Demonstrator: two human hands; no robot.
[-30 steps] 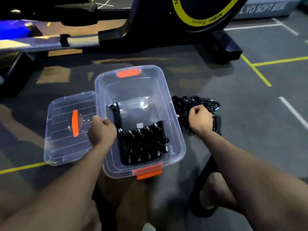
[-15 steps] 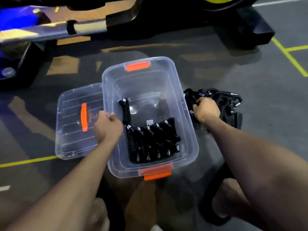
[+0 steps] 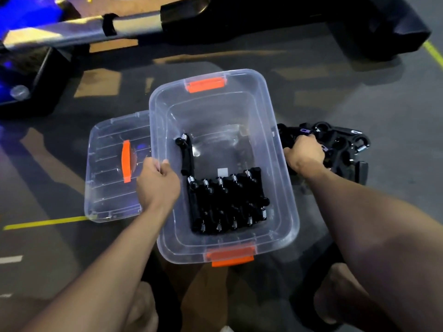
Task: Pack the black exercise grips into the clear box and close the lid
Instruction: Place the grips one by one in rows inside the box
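Observation:
The clear box (image 3: 275, 130) with orange latches stands open on the floor in the middle of the head view. Several black exercise grips (image 3: 227, 202) with silver springs lie packed in a row at its near end, and one more grip (image 3: 185, 154) lies along its left wall. My left hand (image 3: 157, 183) grips the box's left rim. My right hand (image 3: 305, 152) reaches past the box's right side and curls round a grip in a pile of black grips (image 3: 340, 146) on the floor. The clear lid (image 3: 112, 188) with an orange handle lies flat to the left of the box.
An exercise bike base (image 3: 383, 27) and its metal rail (image 3: 79, 32) run across the far side. Yellow floor lines (image 3: 48, 221) mark the grey floor. My knees and feet show below the box.
The view has tilted down and closer. My right hand has shifted a little within the pile of grips. My left hand stays on the box rim.

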